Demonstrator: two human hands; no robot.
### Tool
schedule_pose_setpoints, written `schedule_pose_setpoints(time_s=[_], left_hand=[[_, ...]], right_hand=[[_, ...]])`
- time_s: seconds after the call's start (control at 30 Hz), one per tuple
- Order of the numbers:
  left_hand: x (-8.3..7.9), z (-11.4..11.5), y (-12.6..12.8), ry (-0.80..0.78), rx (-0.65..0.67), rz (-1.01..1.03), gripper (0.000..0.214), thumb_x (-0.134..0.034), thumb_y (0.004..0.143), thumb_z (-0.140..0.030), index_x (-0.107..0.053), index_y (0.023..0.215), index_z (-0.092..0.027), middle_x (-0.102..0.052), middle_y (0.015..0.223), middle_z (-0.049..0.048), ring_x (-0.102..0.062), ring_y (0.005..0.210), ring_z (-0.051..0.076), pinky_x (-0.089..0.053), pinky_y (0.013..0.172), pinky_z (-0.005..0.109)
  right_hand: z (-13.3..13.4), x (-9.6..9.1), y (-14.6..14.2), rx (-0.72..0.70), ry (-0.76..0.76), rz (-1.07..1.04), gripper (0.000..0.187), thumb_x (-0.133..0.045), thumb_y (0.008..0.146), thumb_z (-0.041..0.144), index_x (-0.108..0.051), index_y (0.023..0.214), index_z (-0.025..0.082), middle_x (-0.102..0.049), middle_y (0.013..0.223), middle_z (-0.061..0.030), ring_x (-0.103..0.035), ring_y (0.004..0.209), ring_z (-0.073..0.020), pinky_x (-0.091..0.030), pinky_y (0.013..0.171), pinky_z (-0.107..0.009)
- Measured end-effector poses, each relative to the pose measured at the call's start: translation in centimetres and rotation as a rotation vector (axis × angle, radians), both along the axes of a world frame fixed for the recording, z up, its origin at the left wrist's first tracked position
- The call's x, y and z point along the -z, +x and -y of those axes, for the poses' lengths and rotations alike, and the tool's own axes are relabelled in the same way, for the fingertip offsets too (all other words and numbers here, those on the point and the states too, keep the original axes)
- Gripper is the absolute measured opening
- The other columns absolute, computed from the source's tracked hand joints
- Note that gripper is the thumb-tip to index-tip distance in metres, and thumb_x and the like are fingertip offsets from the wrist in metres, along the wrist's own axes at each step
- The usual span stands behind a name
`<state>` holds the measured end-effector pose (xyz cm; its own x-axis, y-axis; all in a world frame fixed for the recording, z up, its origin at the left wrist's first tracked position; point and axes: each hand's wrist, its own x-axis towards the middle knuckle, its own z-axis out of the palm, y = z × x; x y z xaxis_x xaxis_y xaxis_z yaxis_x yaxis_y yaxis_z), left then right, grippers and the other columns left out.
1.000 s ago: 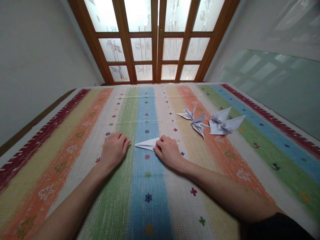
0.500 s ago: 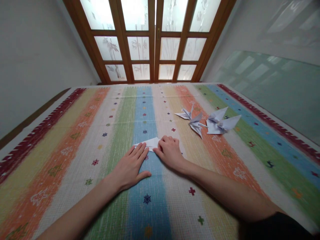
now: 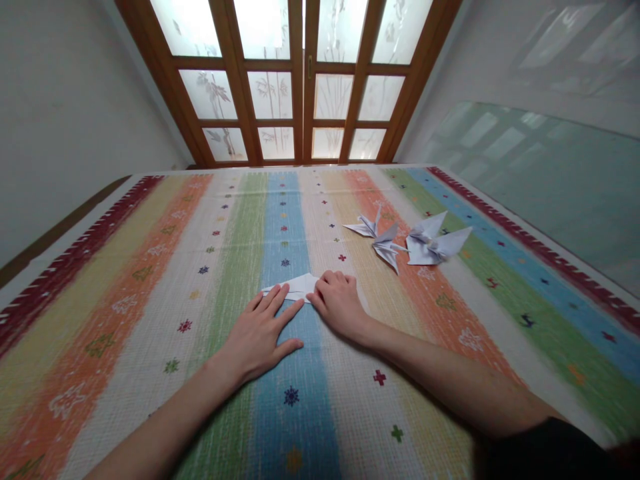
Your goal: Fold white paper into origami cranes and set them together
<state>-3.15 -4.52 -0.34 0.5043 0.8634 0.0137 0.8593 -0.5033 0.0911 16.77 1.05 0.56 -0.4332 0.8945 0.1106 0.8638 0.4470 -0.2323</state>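
A piece of folded white paper (image 3: pixel 301 285) lies flat on the blue stripe of the cloth, narrow towards its left end. My left hand (image 3: pixel 265 327) is spread, palm down, with its fingertips resting on the left part and lower edge of the paper. At the paper's right end, my right hand (image 3: pixel 340 303) has its fingers curled in and the thumb close beside them, shut on the paper. The curled fingers hide that end. Parts of the left end are under my left fingertips.
Folded paper cranes stand right of my hands: two slim ones (image 3: pixel 387 248) close together and a wider-winged group (image 3: pixel 434 241) beside them. A striped tablecloth (image 3: pixel 225 387) covers the table. Wooden doors with frosted panes (image 3: pixel 300 100) stand beyond it, and a pale glass board (image 3: pixel 540 173) is at right.
My left hand's fingers have spread wider, the index finger moving right along the paper's lower edge. My right hand stays curled at the right end. The whole view has shifted slightly.
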Motion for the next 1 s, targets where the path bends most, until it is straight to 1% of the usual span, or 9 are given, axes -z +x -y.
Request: schedule_pose_setpoints(time_s=[0.17,0.27,0.33,0.43,0.53,0.63,0.73,0.87,1.0], left_hand=[[0.2,0.1,0.0,0.027,-0.008,0.012,0.07,-0.05,0.088,-0.064,-0.038,0.147,-0.03,-0.032,0.157,0.014,-0.032,0.143,0.034,-0.027,0.112,0.052],[0.2,0.0,0.1,0.056,-0.006,0.017,0.067,-0.051,0.088,-0.062,-0.041,0.146,-0.029,-0.036,0.155,0.0145,-0.035,0.141,0.034,-0.027,0.111,0.054],[0.0,-0.1,0.3,0.085,-0.002,0.019,0.065,-0.052,0.088,-0.061,-0.044,0.143,-0.028,-0.04,0.152,0.0151,-0.039,0.138,0.035,-0.027,0.11,0.057],[-0.3,-0.3,0.8,0.12,0.017,0.019,0.06,-0.052,0.089,-0.06,-0.051,0.137,-0.025,-0.048,0.147,0.0152,-0.044,0.133,0.036,-0.026,0.11,0.061],[-0.4,-0.5,1.2,0.129,0.05,0.032,0.056,-0.049,0.092,-0.058,-0.054,0.133,-0.02,-0.051,0.144,0.0149,-0.046,0.131,0.035,-0.026,0.111,0.06],[-0.2,-0.7,1.4,0.133,0.087,0.05,0.059,-0.048,0.092,-0.059,-0.054,0.132,-0.015,-0.05,0.144,0.0158,-0.045,0.133,0.033,-0.031,0.11,0.052],[0.3,-0.7,1.3,0.148,0.106,0.045,0.065,-0.049,0.091,-0.059,-0.05,0.136,-0.012,-0.048,0.146,0.0167,-0.044,0.134,0.033,-0.035,0.109,0.048],[0.3,-0.5,1.5,0.163,0.095,0.028,0.068,-0.052,0.089,-0.06,-0.044,0.142,-0.017,-0.048,0.146,0.015,-0.044,0.133,0.034,-0.035,0.107,0.048],[-0.2,-0.2,2.0,0.166,0.067,0.002,0.066,-0.051,0.09,-0.06,-0.048,0.139,-0.017,-0.051,0.143,0.0157,-0.045,0.131,0.036,-0.031,0.108,0.054]], right_hand=[[0.3,0.7,1.7,0.015,0.025,-0.081,0.021,-0.059,0.092,0.035,-0.064,0.084,0.017,-0.063,0.098,-0.0084,-0.053,0.094,-0.0249,-0.03,0.081,-0.038],[0.1,0.5,2.8,0.005,-0.019,-0.174,0.013,-0.064,0.087,0.03,-0.063,0.083,0.018,-0.063,0.097,-0.0071,-0.054,0.093,-0.0243,-0.032,0.083,-0.038],[-0.3,0.2,3.0,-0.01,-0.051,-0.255,0.01,-0.068,0.083,0.026,-0.063,0.088,0.018,-0.064,0.099,-0.0067,-0.055,0.095,-0.0241,-0.034,0.084,-0.038],[-1.7,-0.3,2.4,-0.051,-0.065,-0.365,0.026,-0.069,0.081,0.023,-0.063,0.106,0.017,-0.064,0.109,-0.0086,-0.056,0.103,-0.0239,-0.037,0.088,-0.037],[-3.3,-0.5,1.3,-0.107,-0.073,-0.319,0.034,-0.067,0.084,0.026,-0.062,0.117,0.017,-0.063,0.117,-0.0116,-0.055,0.107,-0.0246,-0.038,0.091,-0.039],[-4.4,-0.2,0.5,-0.157,-0.098,-0.219,0.027,-0.066,0.085,0.025,-0.067,0.111,0.017,-0.064,0.114,-0.0123,-0.056,0.104,-0.0252,-0.038,0.092,-0.042],[-4.9,0.1,0.0,-0.175,-0.133,-0.258,0.021,-0.068,0.082,0.018,-0.069,0.103,0.015,-0.065,0.107,-0.0113,-0.057,0.1,-0.0227,-0.041,0.09,-0.038],[-4.9,0.5,-0.1,-0.156,-0.146,-0.393,0.019,-0.071,0.076,0.011,-0.067,0.094,0.014,-0.064,0.095,-0.0074,-0.057,0.087,-0.0183,-0.043,0.081,-0.032],[-4.2,0.9,-0.1,-0.18,-0.057,-0.486,0.014,-0.068,0.077,0.007,-0.064,0.086,0.016,-0.063,0.087,-0.0041,-0.055,0.083,-0.0171,-0.042,0.078,-0.03]])
